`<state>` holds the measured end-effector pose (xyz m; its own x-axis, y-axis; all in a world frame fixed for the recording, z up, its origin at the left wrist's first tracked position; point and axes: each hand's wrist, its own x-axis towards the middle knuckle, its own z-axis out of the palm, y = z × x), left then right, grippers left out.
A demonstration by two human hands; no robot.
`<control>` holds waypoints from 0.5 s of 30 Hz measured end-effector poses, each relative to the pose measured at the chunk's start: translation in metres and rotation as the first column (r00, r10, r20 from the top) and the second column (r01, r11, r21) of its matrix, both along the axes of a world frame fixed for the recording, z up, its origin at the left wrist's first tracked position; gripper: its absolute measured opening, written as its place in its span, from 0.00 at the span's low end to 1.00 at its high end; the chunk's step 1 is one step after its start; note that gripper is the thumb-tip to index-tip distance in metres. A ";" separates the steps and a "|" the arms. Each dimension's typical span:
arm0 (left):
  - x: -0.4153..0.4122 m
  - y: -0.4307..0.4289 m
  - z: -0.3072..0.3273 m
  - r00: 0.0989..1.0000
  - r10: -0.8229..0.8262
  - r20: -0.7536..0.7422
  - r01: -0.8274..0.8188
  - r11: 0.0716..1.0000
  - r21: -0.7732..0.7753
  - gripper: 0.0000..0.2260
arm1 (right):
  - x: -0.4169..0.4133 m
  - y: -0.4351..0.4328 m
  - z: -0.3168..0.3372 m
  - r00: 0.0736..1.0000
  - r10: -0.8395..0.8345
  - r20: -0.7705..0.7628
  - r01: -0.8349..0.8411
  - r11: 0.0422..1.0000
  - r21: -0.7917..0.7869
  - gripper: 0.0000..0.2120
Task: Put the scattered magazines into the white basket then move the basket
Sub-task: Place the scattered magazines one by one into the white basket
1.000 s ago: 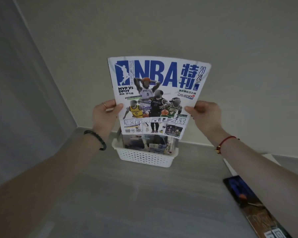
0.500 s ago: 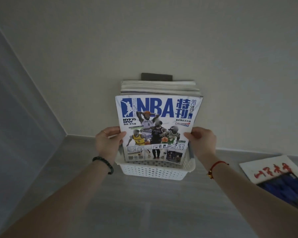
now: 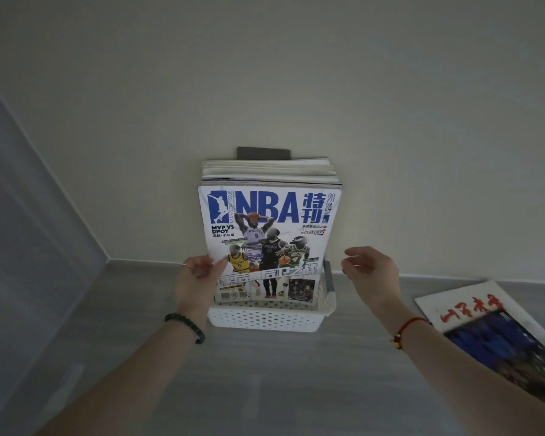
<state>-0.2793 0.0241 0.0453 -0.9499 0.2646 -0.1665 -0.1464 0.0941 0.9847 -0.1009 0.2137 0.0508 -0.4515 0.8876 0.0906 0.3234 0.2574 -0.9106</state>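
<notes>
A white perforated basket (image 3: 265, 319) stands on the grey floor against the wall. Upright in it is a white-and-blue NBA magazine (image 3: 269, 240), in front of several other magazines (image 3: 269, 171) whose top edges show behind it. My left hand (image 3: 195, 284) pinches the NBA magazine's lower left edge. My right hand (image 3: 372, 272) hovers just right of the basket, fingers apart, touching nothing. Another magazine (image 3: 491, 338), white with red characters above a blue picture, lies flat on the floor at the right.
A pale wall rises right behind the basket, with a dark plate (image 3: 263, 152) on it above the magazines. A grey panel (image 3: 29, 247) closes the left side and meets the wall in a corner.
The NBA magazine went down into the basket in front of the others. My right hand let go of its right edge and drew off to the right; the left hand still holds it.
</notes>
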 end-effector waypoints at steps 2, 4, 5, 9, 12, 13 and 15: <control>0.018 0.000 0.001 0.999 -0.039 0.000 0.039 0.999 -0.007 0.08 | 0.024 0.003 0.002 1.000 0.005 -0.013 -0.005 1.000 -0.003 0.08; 0.040 0.004 0.002 0.997 -0.078 -0.014 0.078 0.997 -0.008 0.07 | 0.052 0.009 0.005 1.000 -0.007 -0.008 0.006 1.000 -0.015 0.07; 0.051 0.006 0.003 0.994 -0.102 -0.028 0.102 0.995 -0.007 0.06 | 0.066 0.013 0.006 1.000 -0.019 0.001 0.019 1.000 -0.020 0.07; 0.102 0.025 0.002 0.977 -0.211 -0.036 0.211 0.978 -0.004 0.04 | 0.131 0.034 0.007 0.997 -0.072 0.020 0.072 0.997 0.002 0.07; 0.147 0.043 -0.003 0.964 -0.264 0.033 0.263 0.964 0.032 0.03 | 0.184 0.054 0.004 0.994 -0.095 0.054 0.094 0.995 0.020 0.08; 0.163 0.050 -0.006 0.958 -0.280 0.057 0.278 0.960 0.043 0.03 | 0.202 0.061 0.001 0.993 -0.103 0.063 0.102 0.995 0.021 0.08; 0.196 0.065 -0.013 0.944 -0.315 0.096 0.311 0.949 0.049 0.03 | 0.237 0.075 -0.006 0.990 -0.122 0.075 0.122 0.993 0.007 0.08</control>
<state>-0.0837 0.0890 0.0322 -0.7967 0.5528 -0.2442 -0.2142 0.1197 0.9694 0.1363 0.2885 0.0446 -0.3456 0.9363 0.0630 0.4201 0.2144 -0.8818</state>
